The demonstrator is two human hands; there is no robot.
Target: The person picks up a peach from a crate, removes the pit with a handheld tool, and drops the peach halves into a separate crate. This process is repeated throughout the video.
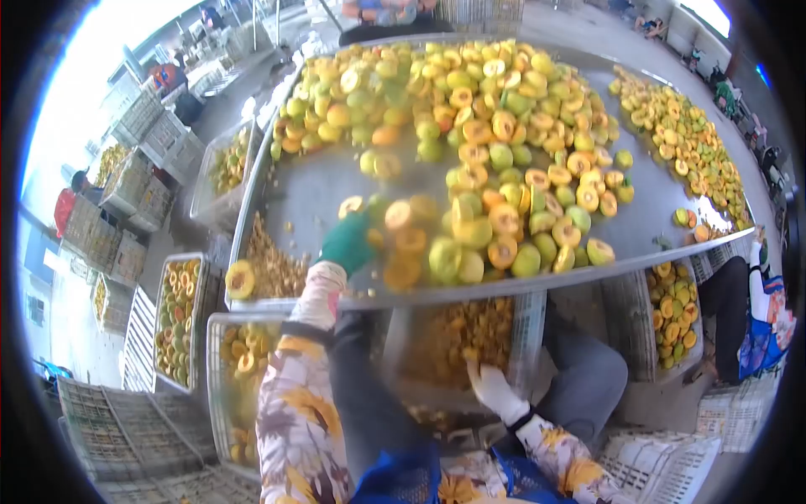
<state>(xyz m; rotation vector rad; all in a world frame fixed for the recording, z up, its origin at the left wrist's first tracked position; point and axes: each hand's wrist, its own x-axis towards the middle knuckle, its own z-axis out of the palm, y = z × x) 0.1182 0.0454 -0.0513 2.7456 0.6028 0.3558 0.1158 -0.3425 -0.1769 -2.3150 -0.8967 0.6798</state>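
My left hand, in a green glove, is over the near left part of the metal table. Blurred halved fruits lie just right of it; its fingers are smeared by motion. Lower down, my right hand, in a white glove, is above a crate of small brown-orange pieces. Its fingers are pressed together, with something small and yellowish at the tips that I cannot make out. A big heap of green-yellow fruit, many cut open, covers much of the tabletop.
Brown bits lie in the table's near left corner, beside a fruit half. Crates of fruit stand at the left, under the near edge and at the right. Another person sits at the right.
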